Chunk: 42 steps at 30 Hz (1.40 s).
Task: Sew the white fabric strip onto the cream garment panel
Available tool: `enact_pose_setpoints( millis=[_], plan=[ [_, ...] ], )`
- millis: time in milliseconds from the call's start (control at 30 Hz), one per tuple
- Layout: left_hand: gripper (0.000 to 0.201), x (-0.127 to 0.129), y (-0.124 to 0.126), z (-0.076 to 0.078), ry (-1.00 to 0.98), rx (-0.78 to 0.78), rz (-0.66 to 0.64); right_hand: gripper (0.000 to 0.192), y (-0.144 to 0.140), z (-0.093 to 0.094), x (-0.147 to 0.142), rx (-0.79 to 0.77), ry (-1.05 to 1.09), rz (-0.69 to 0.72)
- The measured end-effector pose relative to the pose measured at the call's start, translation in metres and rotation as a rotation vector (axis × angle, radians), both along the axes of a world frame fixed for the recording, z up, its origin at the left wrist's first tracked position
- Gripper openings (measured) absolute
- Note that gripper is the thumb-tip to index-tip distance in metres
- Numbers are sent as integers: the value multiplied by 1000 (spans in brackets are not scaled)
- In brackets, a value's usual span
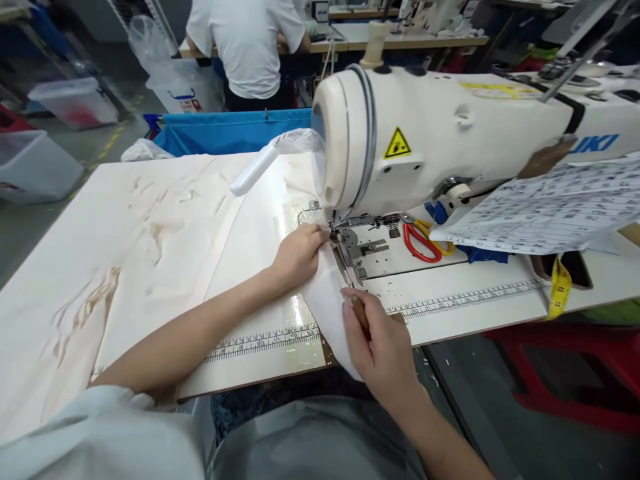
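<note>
My left hand (299,253) presses a white piece of fabric (327,300) flat on the sewing table, fingertips right beside the presser foot (345,241) of a white JUKI sewing machine (450,133). Near the table's front edge my right hand (380,347) grips a thin tool with a brown wooden handle (359,312). Its metal tip points up along the fabric toward the needle area. The fabric hangs over the table edge toward my lap.
Red and yellow scissors (423,239) lie behind the presser foot. A printed paper sheet (555,207) and a yellow tape measure (560,287) sit right. A person in a white shirt (247,47) works at the far bench. A blue bin (230,130) stands behind the table.
</note>
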<state>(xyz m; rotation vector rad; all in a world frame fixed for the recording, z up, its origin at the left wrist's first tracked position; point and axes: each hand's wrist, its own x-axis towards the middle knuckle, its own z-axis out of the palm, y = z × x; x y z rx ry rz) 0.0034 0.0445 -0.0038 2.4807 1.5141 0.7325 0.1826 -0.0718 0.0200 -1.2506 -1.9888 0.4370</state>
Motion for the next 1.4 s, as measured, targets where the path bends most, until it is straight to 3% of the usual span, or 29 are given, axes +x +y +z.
enact_pose_setpoints(
  millis=[100,200,367,633,1000,1400],
  plan=[
    [18,-11,7,-6,-196,-49,-51,31,12,-12,11,-31,-136,-137],
    [16,-14,11,-6,-305,-105,-77,34,25,-21,10,5,-216,-163],
    [17,-13,11,-1,-359,-138,-81,33,35,-26,2,92,-258,-174],
    [21,-10,10,2,-394,-204,-37,30,37,-26,4,98,-309,-181],
    [20,-10,10,0,-357,-179,-27,32,39,-27,2,123,-313,-195],
    [9,-6,10,-5,-99,52,-65,31,39,-26,3,153,-347,-171]
  ],
)
